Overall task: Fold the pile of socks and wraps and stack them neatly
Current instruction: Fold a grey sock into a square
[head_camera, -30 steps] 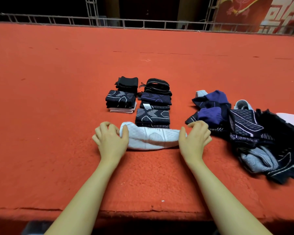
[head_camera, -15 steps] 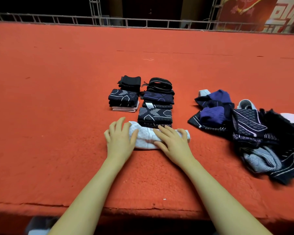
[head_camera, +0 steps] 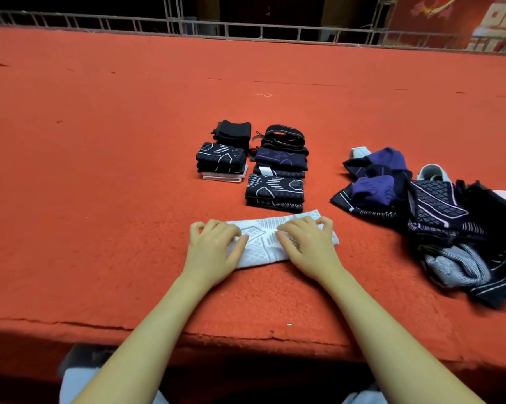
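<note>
A white patterned wrap (head_camera: 265, 240) lies flat on the red carpeted surface (head_camera: 100, 170), close to its near edge. My left hand (head_camera: 214, 249) rests on the wrap's left end with fingers curled. My right hand (head_camera: 310, 243) presses on its right half, fingertips pinching the far right edge. Just beyond the wrap stands a column of folded dark socks (head_camera: 275, 191) with a folded black strap wrap (head_camera: 284, 138) at its far end. To the left is a second stack (head_camera: 221, 161) with black pieces (head_camera: 234, 131) behind it. An unfolded pile (head_camera: 438, 217) of dark, purple and grey socks lies at the right.
The carpet's near edge (head_camera: 246, 336) runs just under my forearms. A metal railing (head_camera: 246, 27) lines the far side. A red banner (head_camera: 464, 21) hangs at the back right. My knees in light trousers show below the edge.
The wrap has been spread out flatter and longer to the right. My right hand slid right along it to its far edge; my left hand stayed on the left end.
</note>
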The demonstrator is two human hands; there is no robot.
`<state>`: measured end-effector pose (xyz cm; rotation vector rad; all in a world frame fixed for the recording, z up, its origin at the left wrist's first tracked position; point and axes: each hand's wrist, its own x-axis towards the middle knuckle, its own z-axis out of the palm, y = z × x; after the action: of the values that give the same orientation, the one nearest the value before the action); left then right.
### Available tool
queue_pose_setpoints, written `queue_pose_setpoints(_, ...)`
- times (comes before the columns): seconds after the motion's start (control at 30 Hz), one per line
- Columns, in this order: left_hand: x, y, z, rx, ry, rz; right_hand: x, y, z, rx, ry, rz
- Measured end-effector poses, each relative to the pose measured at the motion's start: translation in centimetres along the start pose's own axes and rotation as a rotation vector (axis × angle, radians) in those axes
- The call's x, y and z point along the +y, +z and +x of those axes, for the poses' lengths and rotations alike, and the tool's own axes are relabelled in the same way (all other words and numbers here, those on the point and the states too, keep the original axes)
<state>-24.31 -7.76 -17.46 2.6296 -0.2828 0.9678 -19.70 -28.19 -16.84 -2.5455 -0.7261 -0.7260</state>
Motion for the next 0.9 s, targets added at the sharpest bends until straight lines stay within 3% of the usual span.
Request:
queue_pose_setpoints(0.17, 0.8, 0.8, 1.3, -0.19, -0.163, 0.254, -0.1, 1.1, 1.9, -0.235, 0.071, -0.078)
queue_pose_setpoints(0.3, 1.5, 1.5, 3.1, -0.466, -0.3, 0.368, 1.0, 1.3, 2.5, -0.351, 0.116, -0.145)
queue_pose_setpoints(0.4, 1.5, 2.4, 3.4, -0.491, -0.3, 0.406, 1.8, 1.5, 1.5, -0.298, 0.168, -0.139)
queue_pose_setpoints(0.57, 0.1, 3.2, 4.3, -0.184, -0.203, 0.441, 2.0, 2.0, 0.9, -0.192, 0.167, -0.125)
queue_pose_setpoints(0.63, -0.6, 3.2, 5.2, -0.132, -0.188, 0.426, 2.0, 1.8, 0.9, -0.13, 0.142, -0.111)
queue_pose_setpoints(0.77, -0.4, 3.8, 6.0, -0.219, -0.26, 0.221, 2.1, 1.5, 0.5, -0.004, 0.237, -0.166)
queue_pose_setpoints(0.9, 2.3, 4.0, 4.2, -0.455, -0.258, 0.108, 2.5, 1.5, 0.1, 0.05, 0.452, -0.19)
